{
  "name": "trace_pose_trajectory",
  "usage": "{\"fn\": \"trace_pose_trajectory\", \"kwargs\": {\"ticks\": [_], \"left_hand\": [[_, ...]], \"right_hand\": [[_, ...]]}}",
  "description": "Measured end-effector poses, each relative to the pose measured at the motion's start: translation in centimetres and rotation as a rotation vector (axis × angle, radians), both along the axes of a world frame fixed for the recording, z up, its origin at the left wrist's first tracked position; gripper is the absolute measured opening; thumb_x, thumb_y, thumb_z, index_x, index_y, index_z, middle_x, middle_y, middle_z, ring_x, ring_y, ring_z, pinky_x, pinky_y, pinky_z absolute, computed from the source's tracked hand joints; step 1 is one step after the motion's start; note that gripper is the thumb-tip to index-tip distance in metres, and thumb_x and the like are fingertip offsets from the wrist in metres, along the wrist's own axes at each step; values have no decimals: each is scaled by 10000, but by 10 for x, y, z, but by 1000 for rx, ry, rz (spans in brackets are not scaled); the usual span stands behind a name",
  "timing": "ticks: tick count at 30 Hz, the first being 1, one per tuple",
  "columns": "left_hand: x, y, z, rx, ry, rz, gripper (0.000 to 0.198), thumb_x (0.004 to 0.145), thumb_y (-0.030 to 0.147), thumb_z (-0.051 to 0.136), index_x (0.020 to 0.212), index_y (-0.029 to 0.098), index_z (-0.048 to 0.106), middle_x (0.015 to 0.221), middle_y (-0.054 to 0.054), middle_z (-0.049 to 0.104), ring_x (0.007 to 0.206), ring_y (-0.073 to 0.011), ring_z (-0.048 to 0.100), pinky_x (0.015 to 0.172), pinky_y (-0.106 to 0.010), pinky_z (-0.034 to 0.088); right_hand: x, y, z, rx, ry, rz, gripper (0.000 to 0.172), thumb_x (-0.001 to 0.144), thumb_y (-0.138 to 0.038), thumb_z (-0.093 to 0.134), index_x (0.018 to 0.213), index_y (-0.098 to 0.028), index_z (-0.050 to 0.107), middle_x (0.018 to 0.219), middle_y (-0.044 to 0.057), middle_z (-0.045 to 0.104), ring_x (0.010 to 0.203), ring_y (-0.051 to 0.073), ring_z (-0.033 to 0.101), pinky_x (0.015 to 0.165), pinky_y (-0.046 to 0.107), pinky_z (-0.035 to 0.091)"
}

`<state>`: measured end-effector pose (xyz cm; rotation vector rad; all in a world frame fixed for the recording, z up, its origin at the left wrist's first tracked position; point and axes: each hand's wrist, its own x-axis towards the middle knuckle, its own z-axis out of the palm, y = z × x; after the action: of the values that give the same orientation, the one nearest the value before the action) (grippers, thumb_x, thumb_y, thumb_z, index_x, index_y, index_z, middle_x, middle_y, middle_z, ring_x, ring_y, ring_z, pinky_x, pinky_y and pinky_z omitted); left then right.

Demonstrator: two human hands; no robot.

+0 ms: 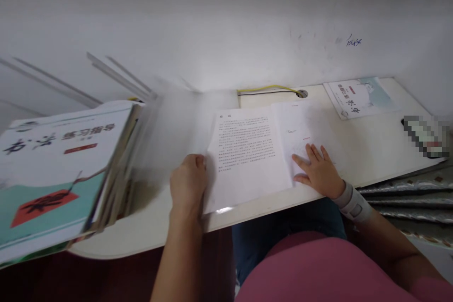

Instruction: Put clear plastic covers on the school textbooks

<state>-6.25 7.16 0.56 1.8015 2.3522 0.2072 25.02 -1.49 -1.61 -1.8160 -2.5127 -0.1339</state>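
I judge I'm steadying the open book (pixel 247 181) under my spread right hand (pixel 316 172).
Left hand (pixel 187 179) curled, pinch unclear; next likely needs light pressure.

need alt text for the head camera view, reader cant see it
A person's spread right hand rests on the right page of an open book on a white desk, the left hand at the book's left edge. A stack of books sits at left; a booklet lies toward the back right.
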Motion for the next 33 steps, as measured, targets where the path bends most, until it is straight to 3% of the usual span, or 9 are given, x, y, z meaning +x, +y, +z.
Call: {"fn": "trace_pose_trajectory", "kwargs": {"ticks": [9,14,16,19,22,25,27,29,33], "left_hand": [[2,-2,0,20,-41,13,408,915,318,260,1096,144,582,996,-191,664,962,-357,614,782,-456,445],[-2,0,-4,87,-110,24,301,887,297,349,979,163,603,833,-131,661,842,-294,618,754,-409,437],[-2,0,0,133,-266,59,221,857,281,407,885,179,601,666,-50,608,688,-226,590,702,-357,440],[3,2,13,260,-868,125,139,809,286,497,712,199,544,516,46,474,501,-125,476,578,-254,424],[21,4,39,240,-1591,65,188,768,263,578,622,186,491,622,36,549,602,-100,548,580,-216,455],[56,2,72,106,-1971,-69,167,810,236,560,655,180,533,802,-1,642,845,-144,622,672,-272,520],[85,0,92,86,-2097,-147,197,871,236,487,691,187,551,861,-5,660,962,-164,615,792,-369,531],[111,0,106,21,-2155,-252,222,892,233,451,697,188,547,896,-6,664,1036,-182,599,883,-468,496],[125,7,111,-13,-2062,-364,178,866,264,505,713,187,553,929,-20,666,1079,-217,587,922,-517,463]], "right_hand": [[10,-2,-2,11,-20,-8,622,855,-603,403,1385,-278,422,1426,214,389,1320,369,348,1058,552,229],[13,-5,-2,35,-4,1,606,856,-584,433,1379,-279,428,1430,202,391,1314,363,360,1041,550,265],[14,-4,0,40,20,3,593,849,-570,466,1358,-267,459,1417,196,412,1301,362,379,1032,551,288],[8,0,7,29,111,-7,542,863,-544,465,1276,-204,551,1364,200,474,1280,364,404,1029,560,302],[-6,9,21,-24,411,81,603,886,-577,382,1299,-158,515,1385,192,453,1317,328,365,1052,526,312],[-20,22,42,-193,902,240,712,884,-641,286,1431,-185,307,1441,154,392,1318,262,381,1037,468,373],[-21,30,61,-340,1222,265,739,876,-680,197,1461,-228,209,1424,125,426,1261,246,459,989,457,429],[-12,36,81,-424,1468,201,780,850,-718,75,1453,-244,216,1369,104,494,1197,243,523,948,449,464],[34,39,102,-437,1671,-92,878,810,-749,-15,1368,-212,398,1231,101,610,1135,250,571,924,434,483]]}}
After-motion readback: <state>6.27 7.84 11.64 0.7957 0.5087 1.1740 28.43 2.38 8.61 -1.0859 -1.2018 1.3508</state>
